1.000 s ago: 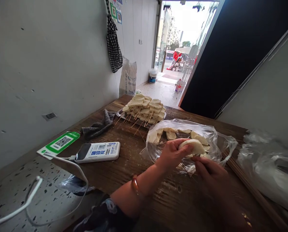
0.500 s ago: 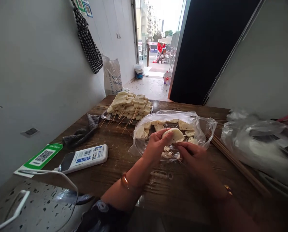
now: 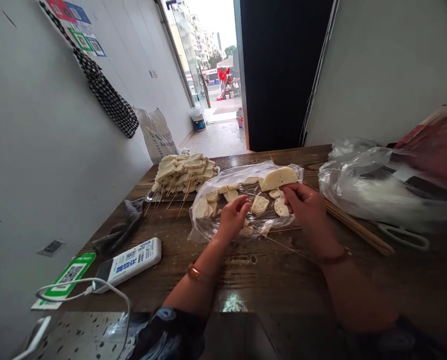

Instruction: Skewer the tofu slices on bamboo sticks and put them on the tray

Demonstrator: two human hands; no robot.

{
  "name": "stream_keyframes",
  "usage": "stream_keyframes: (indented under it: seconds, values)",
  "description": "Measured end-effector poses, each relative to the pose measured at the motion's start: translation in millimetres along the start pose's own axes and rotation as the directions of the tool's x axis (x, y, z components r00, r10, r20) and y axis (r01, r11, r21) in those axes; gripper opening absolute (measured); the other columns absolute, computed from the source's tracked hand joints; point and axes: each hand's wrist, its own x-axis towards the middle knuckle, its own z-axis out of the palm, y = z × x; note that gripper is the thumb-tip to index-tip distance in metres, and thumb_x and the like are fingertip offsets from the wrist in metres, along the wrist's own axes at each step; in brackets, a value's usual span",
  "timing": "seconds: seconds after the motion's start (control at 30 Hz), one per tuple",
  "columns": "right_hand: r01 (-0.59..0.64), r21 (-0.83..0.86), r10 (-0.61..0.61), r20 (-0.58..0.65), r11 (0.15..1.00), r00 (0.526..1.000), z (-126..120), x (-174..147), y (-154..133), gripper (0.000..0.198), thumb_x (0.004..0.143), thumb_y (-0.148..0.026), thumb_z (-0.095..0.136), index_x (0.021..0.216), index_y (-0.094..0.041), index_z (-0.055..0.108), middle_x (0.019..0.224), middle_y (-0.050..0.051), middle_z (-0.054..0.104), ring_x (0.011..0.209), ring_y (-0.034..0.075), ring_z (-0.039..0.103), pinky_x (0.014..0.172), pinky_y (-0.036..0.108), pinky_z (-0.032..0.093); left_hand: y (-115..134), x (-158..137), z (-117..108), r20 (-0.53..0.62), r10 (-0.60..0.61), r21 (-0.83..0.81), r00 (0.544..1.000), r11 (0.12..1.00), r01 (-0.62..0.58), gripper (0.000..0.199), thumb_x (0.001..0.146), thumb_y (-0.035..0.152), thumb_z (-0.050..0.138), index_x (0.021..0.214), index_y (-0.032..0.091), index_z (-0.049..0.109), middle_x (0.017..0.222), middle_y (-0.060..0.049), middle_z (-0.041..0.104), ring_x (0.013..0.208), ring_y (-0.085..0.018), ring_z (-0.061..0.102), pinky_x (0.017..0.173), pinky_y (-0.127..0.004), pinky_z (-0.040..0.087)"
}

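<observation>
My right hand (image 3: pixel 308 207) pinches the lower edge of a pale, porous bun slice (image 3: pixel 279 178) and holds it up over the clear plastic bag (image 3: pixel 231 176). A thin stick tip (image 3: pixel 272 161) shows just above this slice. Whether the fingers grip the slice itself or a skewer in it is hard to tell. My left hand (image 3: pixel 235 214) hovers over the bag with its fingers loosely curled and apart, holding nothing visible. Near it lies a loose slice (image 3: pixel 260 205), with several more around the bag. Thin skewers (image 3: pixel 279 242) lie along the bag's near edge.
Skewered slices (image 3: pixel 186 172) are heaped on a tray at the back left. To the right lie a bundle of sticks (image 3: pixel 354 227) and crumpled plastic bags (image 3: pixel 369 185). A dark cloth (image 3: pixel 118 232), a white payment device (image 3: pixel 133 262) and its cable (image 3: pixel 122 295) are on the left.
My left hand has let go of the bun slice and moved down and left over the bag. My right hand has raised the slice to the right. The view has turned right.
</observation>
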Motion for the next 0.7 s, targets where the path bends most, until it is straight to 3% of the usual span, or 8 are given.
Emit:
stream_keyframes:
  seconds: [0.1,0.27,0.47,0.7]
  values:
    - [0.043,-0.01,-0.043,0.025,0.999,0.999,2.5,2.6,4.9,0.035,0.082,-0.048,0.06,0.084,-0.015,0.07,0.056,-0.002,0.057,0.043,0.01,0.047,0.043,0.022,0.037,-7.0,1.6,5.8,0.049,0.087,0.283,0.995,0.954,-0.097,0.032,0.079,0.03,0.065,0.108,0.016,0.068,0.1,-0.012,0.07,0.087,-0.021,0.064,0.082,-0.035,0.048]
    - [0.09,-0.042,-0.087,0.059,0.995,0.994,7.0,4.9,11.7,0.033,0.083,-0.046,0.057,0.081,-0.015,0.07,0.053,-0.002,0.057,0.043,0.01,0.047,0.045,0.022,0.036,-4.5,6.4,12.7,0.148,0.098,0.48,0.984,0.863,-0.158,0.037,0.081,0.028,0.06,0.114,0.012,0.065,0.099,-0.013,0.069,0.086,-0.021,0.062,0.079,-0.033,0.047]
    - [0.135,-0.044,-0.133,0.052,0.99,0.99,7.5,6.3,14.3,0.029,0.084,-0.042,0.057,0.078,-0.016,0.069,0.054,-0.002,0.058,0.044,0.01,0.048,0.047,0.022,0.037,-1.9,34.8,19.4,0.166,-0.031,0.587,0.986,0.807,-0.073,0.038,0.076,0.026,0.063,0.112,0.012,0.065,0.081,-0.004,0.066,0.069,-0.015,0.056,0.069,-0.028,0.043]
    - [0.164,-0.045,-0.163,0.033,0.985,0.986,10.4,7.0,16.5,0.028,0.084,-0.041,0.056,0.073,-0.018,0.068,0.053,-0.002,0.058,0.046,0.012,0.05,0.048,0.023,0.038,8.1,52.2,29.1,0.17,-0.045,0.576,0.984,0.815,-0.062,0.021,0.054,0.013,0.072,0.073,0.015,0.065,0.055,0.007,0.046,0.057,-0.01,0.042,0.058,-0.024,0.034]
